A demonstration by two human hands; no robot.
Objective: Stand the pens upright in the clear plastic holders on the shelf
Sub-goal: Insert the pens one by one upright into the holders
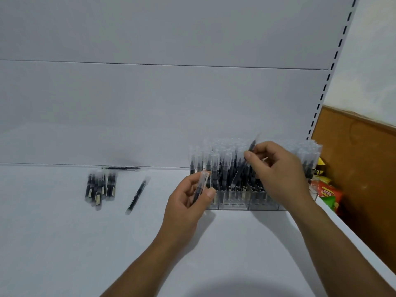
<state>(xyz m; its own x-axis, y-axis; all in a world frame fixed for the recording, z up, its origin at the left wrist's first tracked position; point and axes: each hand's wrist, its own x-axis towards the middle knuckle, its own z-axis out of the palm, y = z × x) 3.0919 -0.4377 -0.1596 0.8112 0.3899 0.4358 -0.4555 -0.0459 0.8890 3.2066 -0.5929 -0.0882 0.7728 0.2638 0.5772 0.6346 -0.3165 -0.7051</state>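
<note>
The shelf point(64, 243) is plain white and the back panel point(150, 93) behind it is pale grey. The pens point(227, 168) are black with frosted clear caps; the loose pens point(99, 188) also show a small gold band on the barrel. The holders point(233, 202) are colourless and clear. The upright point(334, 67) is white with a row of black slots. The wooden panel point(364, 157) is brown, and the packets point(327, 192) are red, green and yellow.
</note>
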